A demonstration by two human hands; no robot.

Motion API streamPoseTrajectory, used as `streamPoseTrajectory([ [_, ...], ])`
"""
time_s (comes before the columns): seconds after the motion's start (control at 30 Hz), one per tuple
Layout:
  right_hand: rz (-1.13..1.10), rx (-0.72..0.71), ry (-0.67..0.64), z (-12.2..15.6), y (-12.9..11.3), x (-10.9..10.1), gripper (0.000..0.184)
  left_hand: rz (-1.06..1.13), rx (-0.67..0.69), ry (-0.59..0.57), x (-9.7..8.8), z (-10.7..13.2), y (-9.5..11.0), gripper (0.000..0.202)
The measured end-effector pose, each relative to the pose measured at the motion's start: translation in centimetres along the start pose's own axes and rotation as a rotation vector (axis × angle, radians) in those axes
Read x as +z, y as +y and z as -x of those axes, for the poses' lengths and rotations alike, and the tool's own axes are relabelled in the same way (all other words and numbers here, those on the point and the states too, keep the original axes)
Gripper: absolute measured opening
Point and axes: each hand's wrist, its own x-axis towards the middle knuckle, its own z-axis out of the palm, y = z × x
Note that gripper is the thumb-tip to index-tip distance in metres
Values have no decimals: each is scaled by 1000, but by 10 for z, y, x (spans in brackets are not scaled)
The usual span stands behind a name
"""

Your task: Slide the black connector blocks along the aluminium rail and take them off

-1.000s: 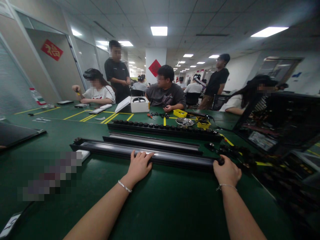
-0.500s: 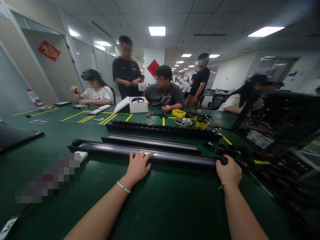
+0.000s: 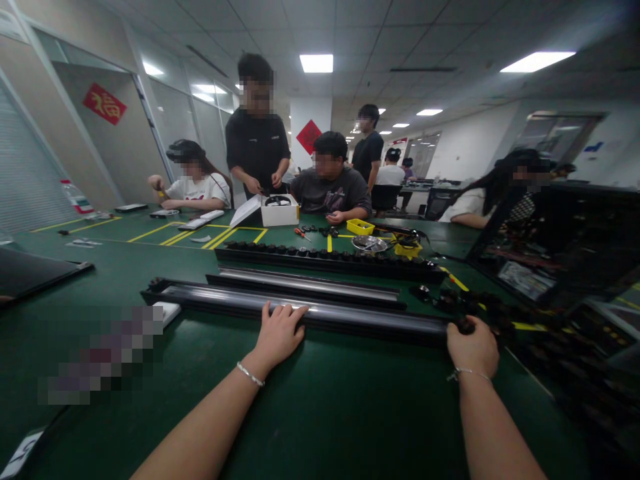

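A long black channel-shaped bar [image 3: 360,320] with a shiny grey inner strip lies across the green table in front of me. My left hand [image 3: 281,333] rests on its near side around the middle, fingers spread over the strip. At the bar's right end, my right hand [image 3: 474,347] is closed around a small dark rounded piece [image 3: 466,325], mostly hidden by the fingers. Whether that piece is joined to the bar I cannot tell. Just behind lies a shorter black bar [image 3: 310,285] with a silver strip, and farther back a black rail [image 3: 325,260] topped with several dark knobs.
Dark small parts [image 3: 450,300] crowd the right side near a large black open-framed case [image 3: 565,233]. Farther back are a yellow tray [image 3: 360,227], a metal dish [image 3: 369,245], and a white box [image 3: 280,213]. A white-ended strip [image 3: 167,312] lies left. Several people surround the table.
My right hand has shifted slightly right with the dark piece; my left hand stays on the bar. The standing person across the table has leaned closer to the white box.
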Motion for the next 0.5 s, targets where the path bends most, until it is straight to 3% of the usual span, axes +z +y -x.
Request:
streamPoseTrajectory([
  [0.5, 23, 173, -70, -4, -2, -10, 57, 15, -4, 3, 1, 0, 0, 40],
])
